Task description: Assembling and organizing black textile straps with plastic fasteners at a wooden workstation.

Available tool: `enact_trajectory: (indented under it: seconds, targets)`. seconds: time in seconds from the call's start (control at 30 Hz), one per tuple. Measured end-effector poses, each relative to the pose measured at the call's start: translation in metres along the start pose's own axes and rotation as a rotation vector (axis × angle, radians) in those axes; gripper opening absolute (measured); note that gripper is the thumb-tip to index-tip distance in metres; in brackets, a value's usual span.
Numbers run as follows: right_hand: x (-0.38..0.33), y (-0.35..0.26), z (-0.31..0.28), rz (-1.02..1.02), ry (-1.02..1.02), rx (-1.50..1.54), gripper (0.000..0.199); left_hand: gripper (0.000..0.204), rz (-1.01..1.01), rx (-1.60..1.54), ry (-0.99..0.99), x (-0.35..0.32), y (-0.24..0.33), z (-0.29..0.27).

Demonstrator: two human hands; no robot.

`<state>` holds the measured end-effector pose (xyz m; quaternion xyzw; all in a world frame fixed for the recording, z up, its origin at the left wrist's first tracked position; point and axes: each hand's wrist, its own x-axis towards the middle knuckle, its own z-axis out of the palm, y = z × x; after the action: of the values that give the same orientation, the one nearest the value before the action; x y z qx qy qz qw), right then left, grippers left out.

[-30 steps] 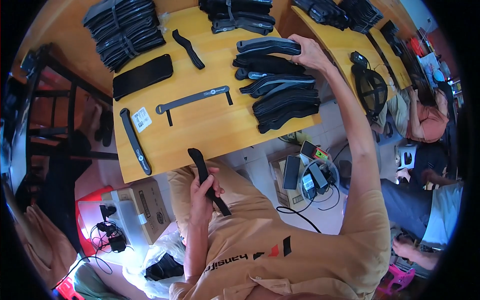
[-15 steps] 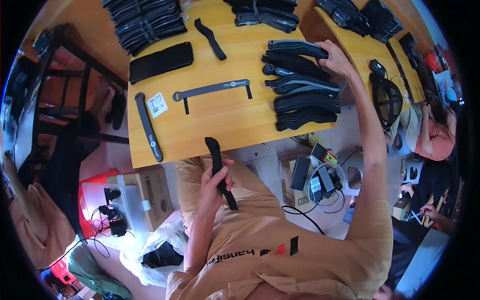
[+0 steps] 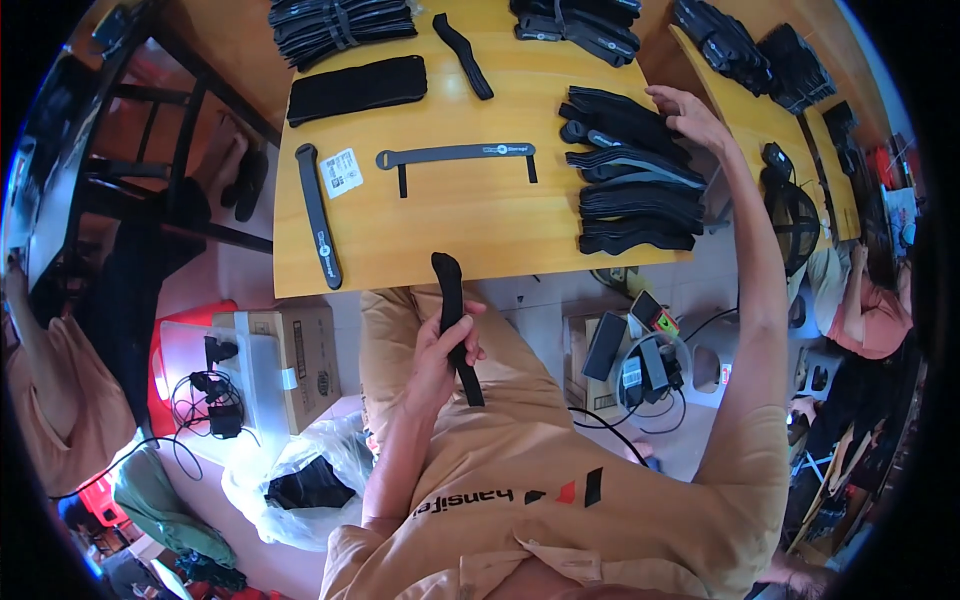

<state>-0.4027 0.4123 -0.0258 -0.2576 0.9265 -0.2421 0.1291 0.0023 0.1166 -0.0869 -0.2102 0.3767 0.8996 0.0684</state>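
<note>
My left hand [image 3: 447, 348] is closed round a black strap [image 3: 451, 290], held upright over my lap, in front of the table edge. Over at the table's right side, my right hand [image 3: 690, 115] reaches to the back end of a row of black strap bundles [image 3: 640, 205]. Its fingers are stretched out beside the rearmost black straps [image 3: 622, 112], and nothing shows between them. Whether the fingertips touch those straps I cannot tell. A dark grey strap with a ring end [image 3: 455, 153] lies across the middle of the table, two short black strips under it.
On the yellow table [image 3: 430, 225] lie another grey strap [image 3: 318, 215], a white label [image 3: 342, 172], a folded black piece [image 3: 357, 90] and a single black strap [image 3: 463, 57]. Tied strap stacks [image 3: 345, 30] stand at the back. Cardboard boxes [image 3: 305, 360] flank my legs.
The grey-faced strap bundle under my right hand no longer shows at the back of the row, and that hand's fingers have spread. My left hand keeps its strap. The whole view has shifted.
</note>
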Motion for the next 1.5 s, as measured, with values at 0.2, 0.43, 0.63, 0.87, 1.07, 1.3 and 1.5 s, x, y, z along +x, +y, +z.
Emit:
enact_trajectory:
  seconds: [0.2,0.43,0.63,0.87,1.07,1.3,1.5]
  targets:
    - [0.012,-0.07,0.01,-0.16,0.233,-0.153,0.044,0.026,0.026,-0.024,0.01,-0.005,0.003,-0.007]
    - [0.076,-0.166,0.107,-0.227,0.291,-0.161,0.04,0.027,0.035,-0.019,0.003,-0.016,0.01,-0.007]
    - [0.106,-0.204,0.161,0.124,0.242,-0.173,0.045,0.037,0.076,-0.199,-0.028,-0.029,0.012,-0.003]
    - [0.098,-0.183,0.106,0.254,0.145,0.913,0.019,0.03,0.099,-0.226,0.03,-0.02,0.014,-0.004]
    - [-0.034,-0.156,-0.004,-0.133,0.198,0.452,0.039,0.026,0.22,-0.126,-0.036,0.005,0.05,0.022]
    - [-0.1,-0.086,-0.028,-0.241,0.224,-0.149,0.034,0.032,0.229,-0.142,-0.177,0.017,0.052,0.037]
    - [-0.112,-0.062,0.005,-0.08,0.161,-0.378,0.053,0.032,0.204,-0.175,-0.158,0.007,0.034,0.022]
